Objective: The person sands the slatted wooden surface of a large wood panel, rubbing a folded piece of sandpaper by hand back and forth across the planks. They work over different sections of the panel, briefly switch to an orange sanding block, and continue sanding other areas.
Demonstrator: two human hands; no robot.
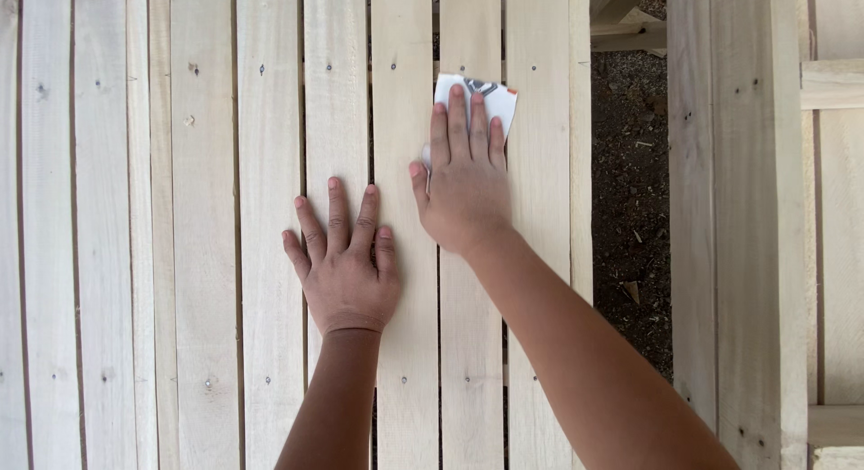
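My right hand (463,182) lies flat on a folded white sheet of sandpaper (495,96), pressing it against a pale wooden slat (472,344). Only the far end of the sheet shows past my fingertips. My left hand (342,263) rests palm down on the slatted wooden panel (207,254), fingers spread, a little nearer to me and to the left of the right hand. It holds nothing.
The panel is made of several vertical light planks with narrow gaps and small nail heads. To the right a strip of dark gravel ground (630,209) separates it from another bare wooden frame (738,254). More timber pieces (621,24) lie at the top.
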